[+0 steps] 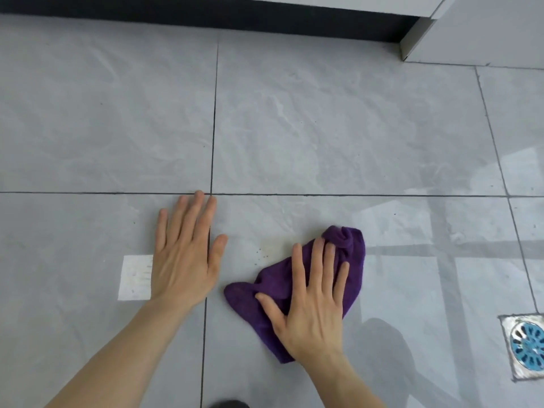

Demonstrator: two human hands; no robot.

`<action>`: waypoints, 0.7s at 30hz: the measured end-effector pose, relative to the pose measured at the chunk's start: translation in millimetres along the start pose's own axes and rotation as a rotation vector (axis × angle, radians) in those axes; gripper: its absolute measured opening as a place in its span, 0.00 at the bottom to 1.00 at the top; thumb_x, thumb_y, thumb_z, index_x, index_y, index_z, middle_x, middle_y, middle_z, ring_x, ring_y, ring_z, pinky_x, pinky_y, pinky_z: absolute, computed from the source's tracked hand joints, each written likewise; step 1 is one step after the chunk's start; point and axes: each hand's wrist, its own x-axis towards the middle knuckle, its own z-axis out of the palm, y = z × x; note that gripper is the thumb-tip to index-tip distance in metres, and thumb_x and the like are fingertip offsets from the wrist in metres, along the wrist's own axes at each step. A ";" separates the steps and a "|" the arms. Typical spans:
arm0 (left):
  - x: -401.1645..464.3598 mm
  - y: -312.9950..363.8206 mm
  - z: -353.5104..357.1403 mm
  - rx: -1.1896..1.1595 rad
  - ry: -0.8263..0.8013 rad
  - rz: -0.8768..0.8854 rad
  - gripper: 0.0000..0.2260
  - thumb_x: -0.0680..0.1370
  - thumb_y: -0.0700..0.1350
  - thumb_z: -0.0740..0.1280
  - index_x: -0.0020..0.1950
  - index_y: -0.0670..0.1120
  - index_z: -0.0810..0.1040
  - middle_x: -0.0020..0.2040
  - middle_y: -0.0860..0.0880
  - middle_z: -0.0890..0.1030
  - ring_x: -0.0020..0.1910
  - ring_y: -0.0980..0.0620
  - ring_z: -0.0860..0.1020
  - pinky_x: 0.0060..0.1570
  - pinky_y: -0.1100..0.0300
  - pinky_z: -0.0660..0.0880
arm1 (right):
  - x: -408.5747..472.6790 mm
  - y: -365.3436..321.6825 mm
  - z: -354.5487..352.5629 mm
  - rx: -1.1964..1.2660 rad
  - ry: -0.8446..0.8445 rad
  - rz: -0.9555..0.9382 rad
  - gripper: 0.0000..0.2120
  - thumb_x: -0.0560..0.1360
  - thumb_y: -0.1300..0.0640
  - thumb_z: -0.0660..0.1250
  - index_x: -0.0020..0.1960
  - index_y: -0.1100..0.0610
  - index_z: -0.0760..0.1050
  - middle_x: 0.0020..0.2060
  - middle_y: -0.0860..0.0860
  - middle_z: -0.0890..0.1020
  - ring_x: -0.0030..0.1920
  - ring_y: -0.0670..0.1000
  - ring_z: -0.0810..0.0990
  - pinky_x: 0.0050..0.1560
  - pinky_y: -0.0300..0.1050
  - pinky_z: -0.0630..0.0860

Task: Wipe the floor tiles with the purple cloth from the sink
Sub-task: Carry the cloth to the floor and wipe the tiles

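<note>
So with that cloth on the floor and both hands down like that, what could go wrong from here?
The purple cloth is bunched under the right hand, so it may skip the small dark specks beside it or just push them around. The tiles look glossy and possibly wet, so the flat left hand, which seems to be bracing the person, could slide. A wide stroke to the right might drag grit toward the floor drain.

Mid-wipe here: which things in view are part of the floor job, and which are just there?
Part of the job:
purple cloth, flat on the tile
right hand, pressing on the cloth
floor tiles
dark specks beside the cloth

Just there:
left hand, flat on bare tile
floor drain
cabinet base
</note>
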 end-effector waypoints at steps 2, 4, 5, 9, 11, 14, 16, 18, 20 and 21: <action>2.9 -6.7 10.3 0.036 -0.018 -0.018 0.30 0.84 0.57 0.48 0.84 0.46 0.54 0.85 0.47 0.55 0.85 0.46 0.52 0.83 0.42 0.46 | 16.5 4.6 2.7 -0.019 0.008 -0.017 0.47 0.76 0.25 0.55 0.82 0.56 0.55 0.83 0.61 0.53 0.83 0.61 0.46 0.80 0.69 0.49; 3.8 -10.5 17.6 0.065 -0.008 -0.022 0.31 0.84 0.58 0.48 0.85 0.47 0.52 0.86 0.47 0.55 0.85 0.46 0.51 0.83 0.42 0.47 | 34.5 9.7 2.6 -0.029 0.023 -0.050 0.45 0.77 0.26 0.55 0.83 0.55 0.54 0.83 0.60 0.52 0.83 0.60 0.46 0.81 0.66 0.49; 3.6 -11.4 19.2 0.071 -0.001 -0.021 0.31 0.83 0.58 0.48 0.85 0.47 0.51 0.86 0.48 0.55 0.85 0.47 0.51 0.83 0.42 0.47 | 41.5 11.4 1.8 -0.038 0.026 -0.065 0.44 0.78 0.27 0.55 0.83 0.55 0.54 0.83 0.59 0.52 0.83 0.59 0.46 0.81 0.66 0.49; 4.5 -13.1 20.3 0.069 0.016 -0.012 0.31 0.83 0.58 0.49 0.85 0.48 0.51 0.86 0.48 0.55 0.85 0.47 0.50 0.83 0.42 0.47 | 56.1 13.1 1.3 -0.040 0.036 -0.093 0.39 0.81 0.31 0.55 0.83 0.55 0.55 0.83 0.58 0.52 0.83 0.59 0.46 0.81 0.65 0.50; 4.0 -12.3 20.3 0.078 0.014 -0.009 0.31 0.83 0.59 0.49 0.85 0.48 0.51 0.86 0.49 0.54 0.85 0.47 0.50 0.83 0.42 0.47 | 57.0 14.0 1.3 -0.035 0.043 -0.100 0.38 0.81 0.33 0.54 0.82 0.55 0.56 0.83 0.58 0.52 0.83 0.59 0.46 0.81 0.64 0.50; 4.0 -13.5 20.8 0.085 0.014 -0.011 0.31 0.83 0.59 0.47 0.85 0.48 0.50 0.86 0.49 0.54 0.85 0.48 0.50 0.83 0.42 0.47 | 64.0 14.5 1.0 -0.029 0.043 -0.105 0.35 0.83 0.35 0.53 0.82 0.54 0.56 0.83 0.58 0.53 0.83 0.59 0.47 0.81 0.64 0.50; 4.5 -13.5 20.8 0.077 0.021 -0.010 0.32 0.83 0.59 0.48 0.85 0.48 0.50 0.86 0.49 0.54 0.85 0.48 0.50 0.83 0.42 0.47 | 74.7 13.7 -0.1 -0.016 0.050 -0.126 0.34 0.83 0.36 0.53 0.82 0.54 0.56 0.83 0.58 0.53 0.83 0.59 0.47 0.81 0.63 0.51; 4.8 -12.5 20.7 0.062 0.025 -0.011 0.32 0.83 0.59 0.50 0.85 0.48 0.51 0.86 0.50 0.54 0.85 0.48 0.50 0.83 0.42 0.47 | 87.3 12.7 -2.7 -0.003 0.058 -0.142 0.33 0.84 0.36 0.52 0.82 0.54 0.57 0.83 0.57 0.55 0.83 0.58 0.48 0.82 0.62 0.51; 4.9 -12.4 20.3 0.055 0.026 -0.014 0.32 0.83 0.59 0.51 0.85 0.48 0.52 0.86 0.50 0.54 0.85 0.48 0.50 0.83 0.43 0.47 | 96.0 10.5 -4.9 0.036 0.076 -0.132 0.30 0.85 0.39 0.53 0.81 0.54 0.59 0.82 0.57 0.58 0.83 0.57 0.50 0.82 0.60 0.51; 4.9 -13.0 20.0 0.056 0.027 -0.016 0.32 0.83 0.59 0.50 0.85 0.49 0.52 0.86 0.50 0.54 0.85 0.48 0.50 0.83 0.43 0.47 | 97.9 8.9 -6.2 0.068 0.091 -0.123 0.28 0.85 0.41 0.55 0.81 0.54 0.62 0.82 0.56 0.60 0.83 0.56 0.52 0.82 0.60 0.52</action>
